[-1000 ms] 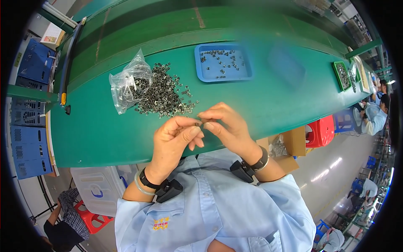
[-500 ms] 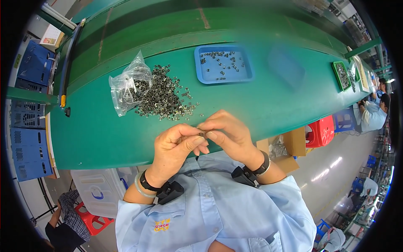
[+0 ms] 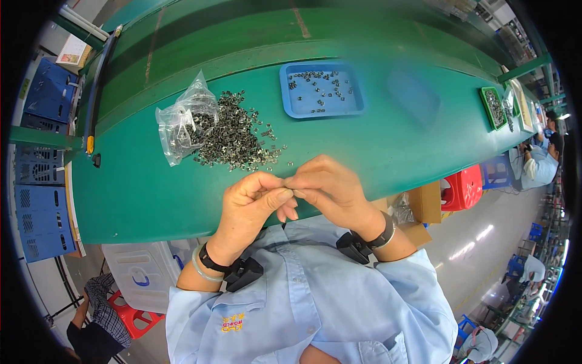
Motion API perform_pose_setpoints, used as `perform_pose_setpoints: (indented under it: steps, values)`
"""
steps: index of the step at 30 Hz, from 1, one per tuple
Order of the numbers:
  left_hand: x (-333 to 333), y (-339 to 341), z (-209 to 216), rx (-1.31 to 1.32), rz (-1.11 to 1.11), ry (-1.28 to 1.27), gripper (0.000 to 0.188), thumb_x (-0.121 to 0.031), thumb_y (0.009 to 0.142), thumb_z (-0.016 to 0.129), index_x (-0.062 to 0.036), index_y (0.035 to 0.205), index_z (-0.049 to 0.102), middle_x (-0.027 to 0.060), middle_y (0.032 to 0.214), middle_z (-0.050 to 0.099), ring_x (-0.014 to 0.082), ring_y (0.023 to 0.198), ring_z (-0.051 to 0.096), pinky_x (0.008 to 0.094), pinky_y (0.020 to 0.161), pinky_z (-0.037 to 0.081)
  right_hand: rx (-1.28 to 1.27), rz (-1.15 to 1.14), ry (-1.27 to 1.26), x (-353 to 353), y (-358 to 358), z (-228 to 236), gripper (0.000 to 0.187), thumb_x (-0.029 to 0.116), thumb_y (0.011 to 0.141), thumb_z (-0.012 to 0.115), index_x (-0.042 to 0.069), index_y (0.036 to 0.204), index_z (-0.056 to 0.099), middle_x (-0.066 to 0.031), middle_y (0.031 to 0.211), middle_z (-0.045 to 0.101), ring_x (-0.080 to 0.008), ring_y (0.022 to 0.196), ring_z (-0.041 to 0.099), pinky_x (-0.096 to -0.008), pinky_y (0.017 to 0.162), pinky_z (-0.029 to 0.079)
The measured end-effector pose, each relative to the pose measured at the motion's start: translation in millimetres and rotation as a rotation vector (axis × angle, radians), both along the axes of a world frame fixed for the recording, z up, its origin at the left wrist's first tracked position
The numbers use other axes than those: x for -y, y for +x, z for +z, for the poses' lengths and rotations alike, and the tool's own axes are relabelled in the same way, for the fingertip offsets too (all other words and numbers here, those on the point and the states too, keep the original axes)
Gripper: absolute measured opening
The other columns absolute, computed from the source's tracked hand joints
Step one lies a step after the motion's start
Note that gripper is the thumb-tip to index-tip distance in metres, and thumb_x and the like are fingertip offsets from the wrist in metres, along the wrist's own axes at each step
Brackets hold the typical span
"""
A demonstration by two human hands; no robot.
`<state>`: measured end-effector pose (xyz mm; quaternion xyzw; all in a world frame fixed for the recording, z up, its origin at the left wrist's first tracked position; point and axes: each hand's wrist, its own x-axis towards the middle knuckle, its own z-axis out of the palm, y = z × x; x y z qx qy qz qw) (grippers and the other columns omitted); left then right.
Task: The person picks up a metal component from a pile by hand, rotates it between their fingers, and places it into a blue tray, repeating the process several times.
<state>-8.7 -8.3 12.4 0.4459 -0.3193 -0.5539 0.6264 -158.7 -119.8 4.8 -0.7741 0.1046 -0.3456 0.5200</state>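
My left hand (image 3: 250,203) and my right hand (image 3: 332,189) meet fingertip to fingertip over the table's near edge. Both are closed in a pinch, thumbs against forefingers; whatever sits between them is covered by the fingers. Just beyond my left hand lies a heap of small dark metal parts (image 3: 233,136), spilling toward my fingertips. A clear plastic bag (image 3: 179,134) lies against the heap's left side, with some of the parts in it. Past my right hand stands a shallow blue tray (image 3: 361,112) with several similar small parts scattered inside.
The green tabletop (image 3: 139,200) runs to a raised green ledge (image 3: 206,36) at the back. Green trays of parts (image 3: 495,109) stand at the far right. Under the table are a lidded clear bin (image 3: 142,273), a cardboard box (image 3: 426,203) and a red stool (image 3: 464,189). Other people sit farther off.
My fingertips have drawn closer together, and the small dark piece that showed between them is now covered. Both hands have shifted only slightly.
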Motion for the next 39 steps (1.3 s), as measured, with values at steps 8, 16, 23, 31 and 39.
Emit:
perform_pose_setpoints:
  steps: [8, 16, 23, 31, 39]
  values:
    - [2.9, 4.2, -4.6, -0.004, -0.034, 0.126, 0.012, -0.01, 0.091, 0.058, 0.001, 0.094, 0.057, 0.01, 0.08, 0.064, 0.0164, 0.064, 0.063, 0.0244, 0.052, 0.049, -0.061, -0.073, -0.345, 8.0, 0.3, -0.4, 0.02, 0.001, 0.075, 0.069, 0.007, 0.094, 0.067, -0.0054, 0.089, 0.061, -0.0191, 0.078, 0.059, -0.0302, 0.064, 0.048]
    - [1.3, 4.0, 4.5, -0.227, -0.032, 0.144, 0.017, -0.017, 0.094, 0.055, -0.0005, 0.095, 0.057, 0.0097, 0.079, 0.063, 0.0158, 0.065, 0.062, 0.0259, 0.054, 0.048, -0.047, -0.085, -0.054, -0.5, 5.0, -2.6, 0.015, 0.002, 0.076, 0.069, 0.007, 0.09, 0.065, -0.0046, 0.086, 0.062, -0.0191, 0.078, 0.059, -0.0302, 0.065, 0.048]
    - [0.7, 4.9, -10.5, -0.452, -0.083, 0.062, 0.017, -0.019, 0.093, 0.055, -0.0024, 0.094, 0.055, 0.0093, 0.078, 0.062, 0.0146, 0.061, 0.057, 0.0269, 0.052, 0.045, -0.036, -0.086, 0.041, -6.2, 8.5, 0.9, 0.014, 0.004, 0.077, 0.068, 0.008, 0.09, 0.064, -0.0044, 0.086, 0.061, -0.019, 0.079, 0.058, -0.0303, 0.068, 0.047]
    - [0.6, 4.3, -7.2, -0.497, -0.073, 0.052, 0.017, -0.019, 0.093, 0.055, -0.0019, 0.096, 0.056, 0.0103, 0.083, 0.063, 0.0146, 0.06, 0.055, 0.0268, 0.052, 0.044, -0.06, -0.151, -0.109, -8.0, 11.1, 3.5, 0.017, 0.004, 0.077, 0.068, 0.009, 0.093, 0.066, -0.0044, 0.089, 0.06, -0.0199, 0.083, 0.056, -0.0305, 0.069, 0.047]
    - [-0.9, 4.9, -3.7, -0.42, -0.002, 0.125, 0.018, -0.018, 0.093, 0.055, -0.0011, 0.1, 0.057, 0.0105, 0.083, 0.063, 0.0141, 0.06, 0.055, 0.0253, 0.051, 0.044, -0.092, -0.222, -0.164, -12.4, 13.5, 0.1, 0.019, 0.004, 0.076, 0.069, 0.009, 0.094, 0.066, -0.0047, 0.088, 0.058, -0.0206, 0.083, 0.056, -0.0306, 0.068, 0.046]
